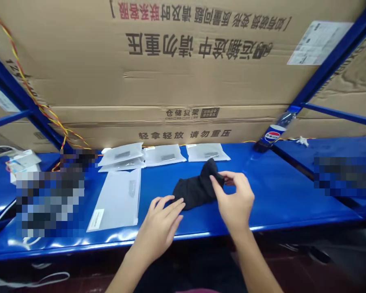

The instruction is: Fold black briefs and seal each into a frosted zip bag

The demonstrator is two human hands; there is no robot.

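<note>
My right hand (pixel 236 201) grasps the black fabric piece (pixel 193 190), pinching its raised right end between thumb and fingers. My left hand (pixel 161 224) is unclenched, fingertips resting at the fabric's lower left edge. The fabric is plain, matte and soft, sock-like in outline: its wider left part lies low and lightly creased; its narrower right end stands up in folds. Position: on the blue shelf (pixel 280 191), right of the flat frosted zip bag (pixel 117 199) and in front of the smaller frosted pouches (pixel 163 156).
</note>
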